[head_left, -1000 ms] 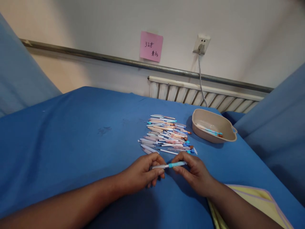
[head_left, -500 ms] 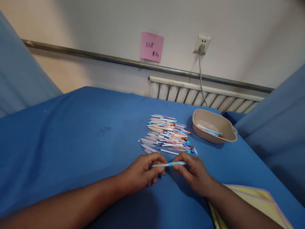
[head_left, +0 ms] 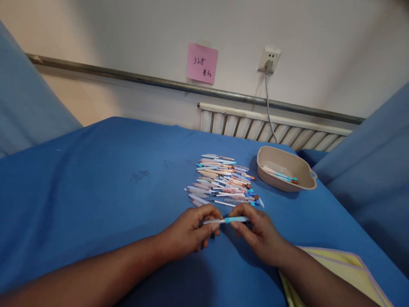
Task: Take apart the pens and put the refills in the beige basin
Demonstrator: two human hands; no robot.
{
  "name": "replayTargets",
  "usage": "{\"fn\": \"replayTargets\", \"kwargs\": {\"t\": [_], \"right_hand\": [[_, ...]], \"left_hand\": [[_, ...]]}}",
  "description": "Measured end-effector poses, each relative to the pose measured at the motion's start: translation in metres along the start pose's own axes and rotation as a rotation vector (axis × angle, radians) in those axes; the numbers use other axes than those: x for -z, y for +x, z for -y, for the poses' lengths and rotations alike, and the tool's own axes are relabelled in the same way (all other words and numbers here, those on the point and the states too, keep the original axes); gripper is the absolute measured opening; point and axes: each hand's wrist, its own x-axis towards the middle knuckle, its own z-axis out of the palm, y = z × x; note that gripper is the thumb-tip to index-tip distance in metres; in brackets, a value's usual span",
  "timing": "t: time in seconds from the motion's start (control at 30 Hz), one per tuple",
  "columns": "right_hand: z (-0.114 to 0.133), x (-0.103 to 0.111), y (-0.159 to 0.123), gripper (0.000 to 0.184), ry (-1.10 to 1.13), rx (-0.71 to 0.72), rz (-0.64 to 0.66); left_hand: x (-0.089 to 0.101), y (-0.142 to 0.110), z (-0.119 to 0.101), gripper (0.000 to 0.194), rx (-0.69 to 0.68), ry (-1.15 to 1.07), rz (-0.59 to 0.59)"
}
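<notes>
Between my two hands a slim pen (head_left: 227, 220) lies level, its left part pale grey and its right part light blue with a turquoise band. My left hand (head_left: 200, 226) pinches the grey end between thumb and fingers. On the light blue end, the thumb and fingers of my right hand (head_left: 255, 230) are closed. Whether the two parts are fully joined I cannot tell. Just beyond my hands lies a spread of pen parts (head_left: 220, 181): pale barrels, thin white refills and pieces with blue, turquoise or brown ends.
A beige plastic basin (head_left: 308, 181) at the right holds a few pens (head_left: 281, 175). Under my right forearm is a yellow cloth (head_left: 338, 264) with purple edging. Blue fabric (head_left: 111, 179) covers the table. Behind it are a radiator (head_left: 236, 123), a metal rail and a plugged-in cable.
The gap between the grey and light blue parts looks slightly smaller. Both hands keep their grip in nearly the same place; the view has shifted a little.
</notes>
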Motion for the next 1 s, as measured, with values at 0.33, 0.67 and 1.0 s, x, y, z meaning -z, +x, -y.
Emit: {"fn": "replayTargets", "kwargs": {"t": [0.33,0.67,1.0], "right_hand": [[0.011,-0.002,0.001,0.01,0.264,-0.028,-0.055],[0.013,-0.004,0.004,0.007,0.237,-0.03,-0.088],[-0.002,0.013,0.009,0.011,0.388,-0.132,-0.127]], "left_hand": [[0.004,0.006,0.005,0.024,-0.048,-0.226,0.072],[0.003,0.008,0.005,0.029,-0.051,-0.281,0.078],[0.01,0.009,0.012,0.028,-0.028,-0.199,0.043]]}}
